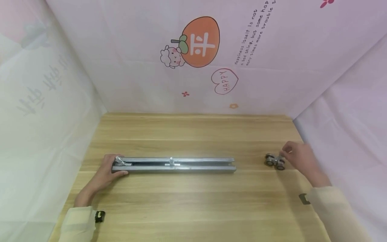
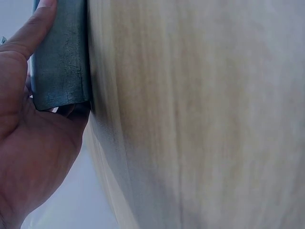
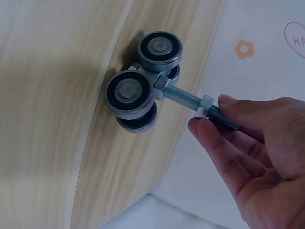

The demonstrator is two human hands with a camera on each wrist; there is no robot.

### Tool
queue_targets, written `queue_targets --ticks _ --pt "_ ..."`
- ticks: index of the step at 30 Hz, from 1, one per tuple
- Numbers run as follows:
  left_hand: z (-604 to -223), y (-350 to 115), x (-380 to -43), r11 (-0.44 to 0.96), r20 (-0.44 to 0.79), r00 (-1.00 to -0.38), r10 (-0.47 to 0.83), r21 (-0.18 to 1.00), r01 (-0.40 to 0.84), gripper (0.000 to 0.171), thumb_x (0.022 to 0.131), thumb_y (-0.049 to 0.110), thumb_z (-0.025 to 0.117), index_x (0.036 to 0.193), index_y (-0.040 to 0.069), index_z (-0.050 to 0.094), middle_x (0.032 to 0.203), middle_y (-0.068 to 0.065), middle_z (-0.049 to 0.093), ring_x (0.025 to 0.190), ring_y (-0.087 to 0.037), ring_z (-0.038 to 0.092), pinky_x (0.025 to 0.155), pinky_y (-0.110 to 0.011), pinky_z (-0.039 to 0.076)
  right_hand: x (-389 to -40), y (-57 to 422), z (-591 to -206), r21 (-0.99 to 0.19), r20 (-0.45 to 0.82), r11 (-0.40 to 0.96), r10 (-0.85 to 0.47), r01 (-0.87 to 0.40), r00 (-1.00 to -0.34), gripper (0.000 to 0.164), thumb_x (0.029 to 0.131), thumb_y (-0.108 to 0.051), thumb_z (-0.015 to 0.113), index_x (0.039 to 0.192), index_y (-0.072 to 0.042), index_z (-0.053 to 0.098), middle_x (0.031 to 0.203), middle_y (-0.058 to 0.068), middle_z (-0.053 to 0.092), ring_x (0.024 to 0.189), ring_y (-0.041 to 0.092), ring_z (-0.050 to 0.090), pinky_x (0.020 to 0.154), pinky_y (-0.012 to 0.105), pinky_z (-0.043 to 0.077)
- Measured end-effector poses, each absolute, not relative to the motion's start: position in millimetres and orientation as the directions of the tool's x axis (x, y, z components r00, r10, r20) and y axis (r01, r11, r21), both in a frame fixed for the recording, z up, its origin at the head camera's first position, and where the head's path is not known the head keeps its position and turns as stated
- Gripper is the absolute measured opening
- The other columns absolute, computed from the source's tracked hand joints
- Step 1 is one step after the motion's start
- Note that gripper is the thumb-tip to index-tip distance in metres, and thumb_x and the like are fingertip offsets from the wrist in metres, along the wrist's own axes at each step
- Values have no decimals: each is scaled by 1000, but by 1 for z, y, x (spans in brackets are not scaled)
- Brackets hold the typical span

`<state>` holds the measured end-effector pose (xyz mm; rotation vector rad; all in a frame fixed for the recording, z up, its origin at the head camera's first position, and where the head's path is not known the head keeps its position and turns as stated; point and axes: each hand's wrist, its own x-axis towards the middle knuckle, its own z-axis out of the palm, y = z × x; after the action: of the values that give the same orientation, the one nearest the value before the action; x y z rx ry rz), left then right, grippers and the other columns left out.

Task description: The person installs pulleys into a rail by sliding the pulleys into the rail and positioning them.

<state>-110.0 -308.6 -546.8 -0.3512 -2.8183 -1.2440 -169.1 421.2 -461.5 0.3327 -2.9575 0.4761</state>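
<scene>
A silvery metal channel rail (image 1: 199,169), slotted along its top, lies lengthwise on the wooden table. My left hand (image 1: 105,173) grips its left end, with the thumb along the near side. Close by, the left wrist view shows the rail's end (image 2: 62,67) held between thumb and fingers. Two bolts stand up out of the slot, one tilted bolt (image 1: 120,161) by the left hand and another bolt (image 1: 171,162) near mid-rail. Off to the right, my right hand (image 1: 299,159) pinches the threaded bolt (image 3: 183,98) of a roller trolley (image 3: 128,90), around its nut (image 3: 205,106). Several wheels surround the trolley's body.
The wooden table (image 1: 181,208) is bounded by printed white cloth (image 1: 136,84) at the back and by cloth on both sides. The right hand is close to the right-hand cloth (image 1: 356,134). Small dark devices show at the left cuff (image 1: 78,218) and right cuff (image 1: 323,195).
</scene>
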Motion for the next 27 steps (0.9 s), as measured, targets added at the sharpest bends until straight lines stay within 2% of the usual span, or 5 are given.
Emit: queue_targets --ticks 6,13,18,21,27 --pt "-549 -310 -109 660 150 -970 194 711 242 63 77 22 79 129 0 50 122 -18 44 112 -26 37 92 -38 30 -162 414 -461 -225 162 934 -244 -276 -956 17 83 -18 74 88 -2 69 80 14 73 63 26 66 61 50 53" --pt "-549 -309 -110 653 142 -971 190 720 233 63 76 22 80 127 0 51 122 -19 44 111 -27 37 93 -45 31 -163 413 -462 -177 166 937 -273 -301 -948 14 82 -15 74 85 -2 71 75 12 72 60 22 65 57 46 53" --pt "-547 -308 -110 650 135 -972 192 725 229 62 77 23 79 128 1 51 122 -18 44 111 -27 37 93 -44 31 -161 414 -464 -149 157 939 -286 -309 -945 20 82 -19 74 87 0 72 76 13 73 62 24 66 58 47 54" --pt "-547 -308 -110 649 135 -972 194 725 230 62 77 23 79 128 1 50 122 -18 43 111 -27 37 93 -45 31 -162 414 -465 -147 98 945 -279 -291 -955 28 82 -25 74 92 2 72 80 14 73 66 27 67 63 49 54" --pt "-547 -309 -111 646 129 -972 196 729 227 61 78 23 79 128 1 50 122 -18 43 112 -28 36 93 -46 31 -162 407 -460 -163 -100 958 -256 -238 -961 44 85 -34 71 110 3 68 90 15 75 76 28 70 67 50 55"
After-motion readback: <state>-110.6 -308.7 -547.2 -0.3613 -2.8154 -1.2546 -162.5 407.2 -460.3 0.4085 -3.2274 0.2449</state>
